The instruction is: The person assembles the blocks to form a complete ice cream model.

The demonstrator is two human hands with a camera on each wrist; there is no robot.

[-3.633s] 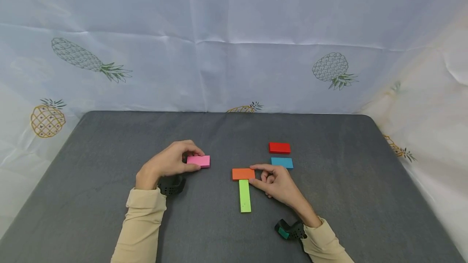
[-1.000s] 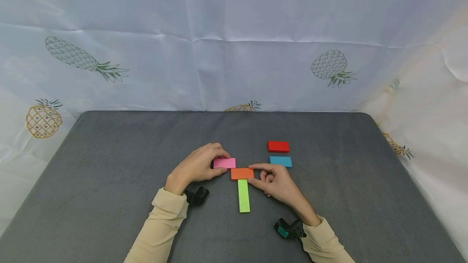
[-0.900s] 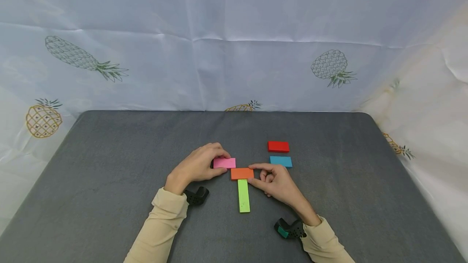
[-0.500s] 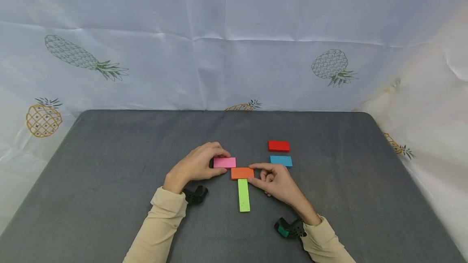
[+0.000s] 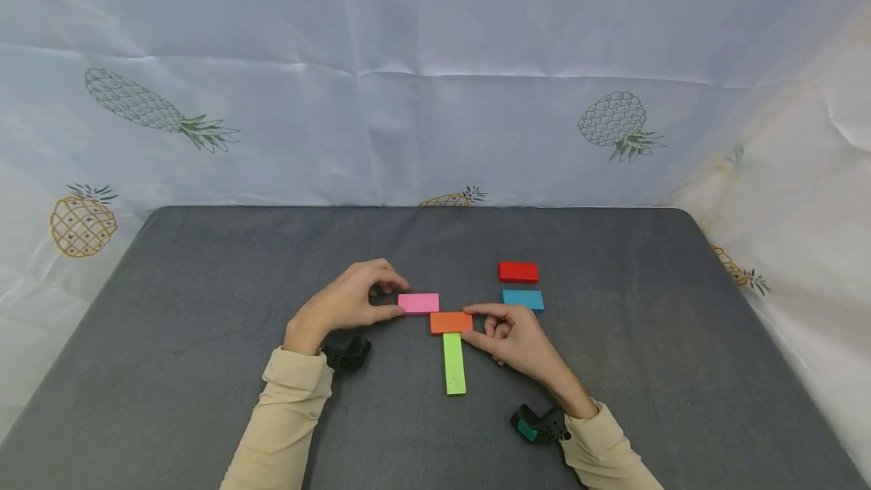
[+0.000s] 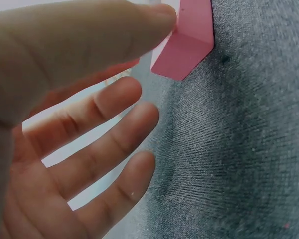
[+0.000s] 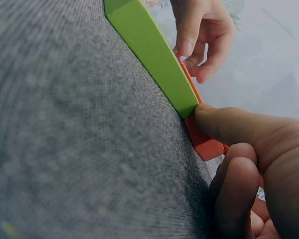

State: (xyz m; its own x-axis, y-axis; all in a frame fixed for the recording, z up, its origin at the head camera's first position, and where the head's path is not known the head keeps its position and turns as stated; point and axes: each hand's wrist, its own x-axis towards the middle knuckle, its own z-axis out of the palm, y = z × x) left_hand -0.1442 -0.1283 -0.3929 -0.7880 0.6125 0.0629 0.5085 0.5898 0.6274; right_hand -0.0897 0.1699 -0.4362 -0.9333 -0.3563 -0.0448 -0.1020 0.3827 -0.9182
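A flat pink block (image 5: 418, 304) lies on the dark grey table, its right end up against the back left of an orange block (image 5: 449, 323). My left hand (image 5: 345, 301) is at the pink block's left end, fingers apart and thumb tip by its near corner; in the left wrist view the fingers (image 6: 134, 122) hold nothing. My right hand (image 5: 515, 340) pinches the orange block's right end between thumb and forefinger, other fingers curled. A lime green block (image 5: 454, 365) runs from the orange block's near side towards me, with my right thumb (image 7: 214, 117) close to their joint.
Behind my right hand lie a blue block (image 5: 522, 299) and, farther back, a red block (image 5: 519, 272). A pineapple-print cloth (image 5: 476, 36) hangs past the table's (image 5: 224, 286) far edge. Each wrist carries a dark device.
My left hand brought the pink block right to the orange block's back left, then let go and drew slightly left with its fingers spread. My right hand has kept its pinch on the orange block.
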